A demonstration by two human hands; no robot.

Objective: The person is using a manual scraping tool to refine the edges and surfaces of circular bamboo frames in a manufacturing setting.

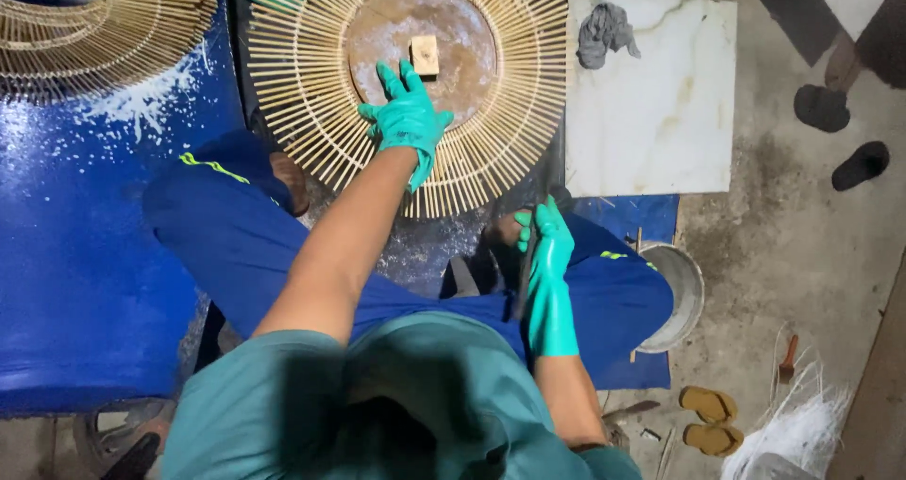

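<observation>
A round sunburst of thin bamboo sticks point(311, 112) lies on the floor in front of me, around a brown disc point(425, 17) with a small wooden block point(425, 54) at its middle. My left hand point(408, 117), in a teal glove, rests flat on the sticks and the disc's lower edge, fingers spread. My right hand point(545, 244), also gloved, is lower right near my knee, closed around a dark thin tool point(525, 277) that points down. What kind of tool it is cannot be made out.
A second bamboo sunburst point(94, 27) lies at the top left on a blue tarp point(66, 253). A white marble tile point(661, 112) with a grey rag point(604, 32) sits to the right. A metal bowl point(684, 296), yellow sandals point(710, 419) and white fibres point(802, 433) are at the lower right.
</observation>
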